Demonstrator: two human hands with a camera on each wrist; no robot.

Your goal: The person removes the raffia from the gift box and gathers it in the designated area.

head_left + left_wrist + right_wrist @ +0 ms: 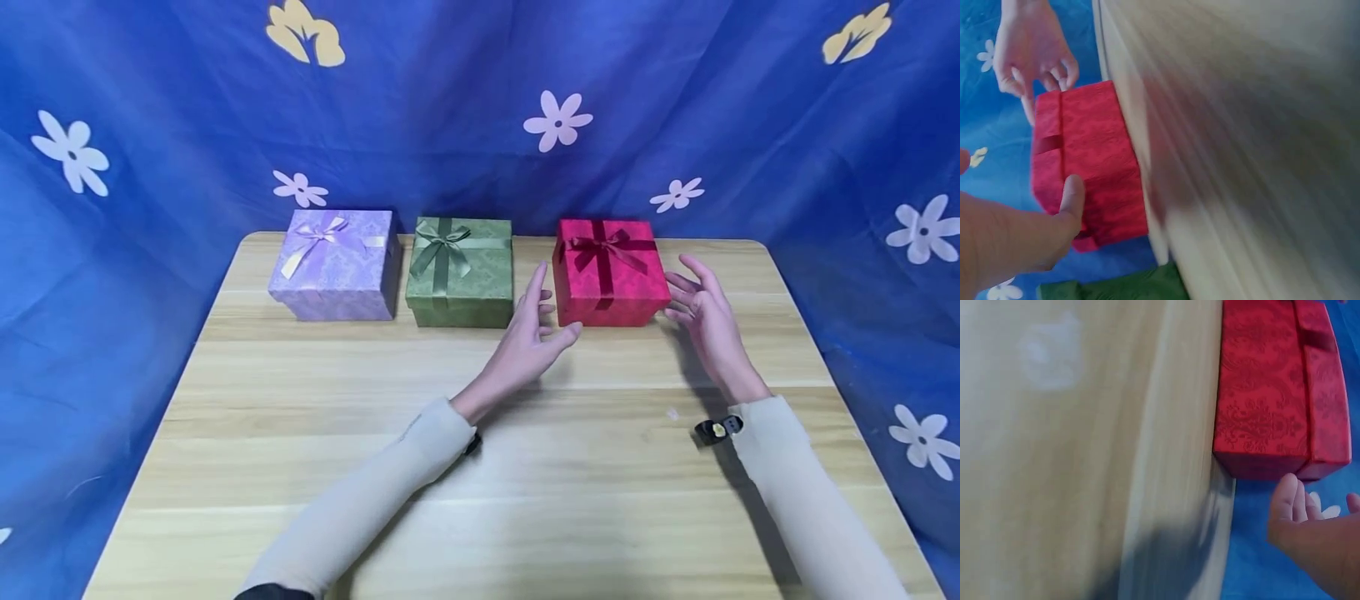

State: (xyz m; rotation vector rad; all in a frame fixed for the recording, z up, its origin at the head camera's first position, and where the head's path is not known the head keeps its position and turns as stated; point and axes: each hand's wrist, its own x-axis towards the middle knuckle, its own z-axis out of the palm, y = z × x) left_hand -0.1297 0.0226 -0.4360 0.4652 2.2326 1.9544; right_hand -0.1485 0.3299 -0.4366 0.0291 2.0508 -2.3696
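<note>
Your 2 hands stand on either side of a red, square-topped, patterned gift box with a dark red ribbon and bow (pixel 626 287), which sits at the right end of a row of 3 along the far edge of the pale wood-grain worktop (pixel 570 492).

Your left forearm, in a light, long sleeve (pixel 367 492), comes in diagonally from the lower left. Your left hand (pixel 525 337) reaches into the gap between the red box and the green patterned gift box with a green ribbon bow (pixel 468 271). Its index finger points toward the far edge, the other fingers bend slightly, and the thumb stands well away from them, near the red box's front left corner. It has hold of nothing.

Your right forearm, also sleeved, slants in from the lower right, with a small black device (pixel 720 429) at the wrist. Your right hand (pixel 712 321) is turned with its palm toward the red box's right side, thumb raised and fingers loosely bent and parted. It grips nothing either; the fingertips are right beside the box wall, and you cannot tell whether they touch it.

At the left end of the row sits a lilac patterned gift box with a pale satin bow (pixel 348 271). Behind everything hangs a blue cloth with white flowers (pixel 465 108).
</note>
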